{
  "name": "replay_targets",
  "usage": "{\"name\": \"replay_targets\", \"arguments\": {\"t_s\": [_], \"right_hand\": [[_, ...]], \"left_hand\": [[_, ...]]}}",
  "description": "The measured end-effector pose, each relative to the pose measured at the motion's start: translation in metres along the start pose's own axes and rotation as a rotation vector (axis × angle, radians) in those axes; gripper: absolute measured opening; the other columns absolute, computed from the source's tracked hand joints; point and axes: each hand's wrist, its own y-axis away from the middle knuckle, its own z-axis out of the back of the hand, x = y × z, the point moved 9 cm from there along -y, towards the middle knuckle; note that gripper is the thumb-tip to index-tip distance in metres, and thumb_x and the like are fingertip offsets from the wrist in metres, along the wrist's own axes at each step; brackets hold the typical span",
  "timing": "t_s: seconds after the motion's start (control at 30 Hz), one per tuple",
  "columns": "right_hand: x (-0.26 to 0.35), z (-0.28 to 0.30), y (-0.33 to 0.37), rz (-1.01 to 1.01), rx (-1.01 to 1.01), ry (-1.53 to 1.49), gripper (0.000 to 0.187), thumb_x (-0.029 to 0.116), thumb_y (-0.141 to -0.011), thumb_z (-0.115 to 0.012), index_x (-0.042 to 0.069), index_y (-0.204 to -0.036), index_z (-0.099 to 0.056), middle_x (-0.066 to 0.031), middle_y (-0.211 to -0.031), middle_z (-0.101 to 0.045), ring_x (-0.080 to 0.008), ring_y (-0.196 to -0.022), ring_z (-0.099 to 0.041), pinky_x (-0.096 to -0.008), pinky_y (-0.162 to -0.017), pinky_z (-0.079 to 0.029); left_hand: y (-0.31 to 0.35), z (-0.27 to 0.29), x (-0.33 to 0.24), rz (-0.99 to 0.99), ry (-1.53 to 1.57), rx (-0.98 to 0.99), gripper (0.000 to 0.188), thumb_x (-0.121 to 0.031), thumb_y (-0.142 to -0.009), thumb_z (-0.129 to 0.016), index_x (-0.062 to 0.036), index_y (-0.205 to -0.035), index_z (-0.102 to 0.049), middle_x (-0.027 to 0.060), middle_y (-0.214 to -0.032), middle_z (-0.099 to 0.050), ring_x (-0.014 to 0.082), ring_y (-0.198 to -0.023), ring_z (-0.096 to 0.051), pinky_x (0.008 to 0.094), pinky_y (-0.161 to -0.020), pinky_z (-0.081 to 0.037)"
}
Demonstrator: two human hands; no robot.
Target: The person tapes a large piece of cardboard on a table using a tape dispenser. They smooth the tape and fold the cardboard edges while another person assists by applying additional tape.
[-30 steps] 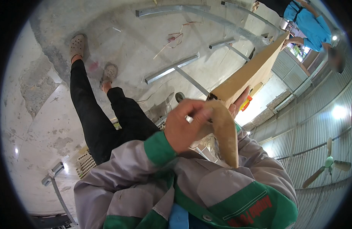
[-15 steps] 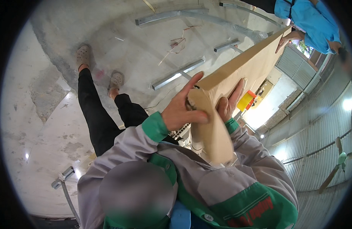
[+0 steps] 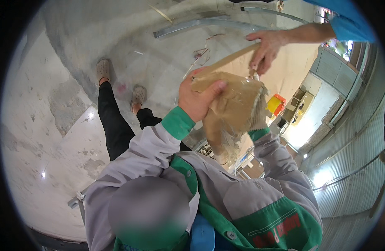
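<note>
A long package wrapped in brown cardboard slants from my chest toward the upper right. Its near end is a crumpled cardboard flap with a torn edge and shiny tape on it. My left hand grips the flap's left side, thumb on top and fingers mostly behind. Behind the flap my right hand is hidden; just its green cuff shows. A co-worker's hand reaches in from the upper right, fingertips at the package beside the flap, near a small pale thing I cannot make out.
Metal channels and scraps of cord lie on the concrete floor. At the left stand a person's legs in black trousers and beige clogs. A yellow and red object shows beyond my right arm.
The cardboard flap has been folded up over the package's end and now covers my right hand. The co-worker's hand has come from the far end to near the flap.
</note>
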Motion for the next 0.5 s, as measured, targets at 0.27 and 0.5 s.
{"name": "replay_targets", "arguments": {"t_s": [0.27, 0.5], "right_hand": [[0.051, 0.099, 0.024, -0.11, -0.541, 0.178, 0.042, 0.016, -0.107, -0.055, -0.001, -0.145, -0.054, -0.0163, -0.143, -0.06, -0.0225, -0.132, -0.057, -0.0372, -0.108, -0.048], [0.25, -0.066, 0.103, 0.715, -0.079, 0.314, 0.056, 0.027, -0.101, -0.062, -0.003, -0.147, -0.049, -0.0265, -0.152, -0.048, -0.0468, -0.146, -0.04, -0.06, -0.12, -0.029]], "left_hand": [[-0.001, -0.001, 0.003, -0.116, 0.017, -0.071, 0.045, -0.017, -0.093, -0.081, 0.0067, -0.124, -0.059, 0.012, -0.111, -0.072, 0.0162, -0.097, -0.069, 0.0307, -0.088, -0.057], [0.001, 0.002, 0.012, -0.155, 0.079, -0.157, 0.046, -0.02, -0.095, -0.078, 0.0046, -0.128, -0.057, 0.011, -0.118, -0.068, 0.0167, -0.101, -0.066, 0.0303, -0.088, -0.055]]}}
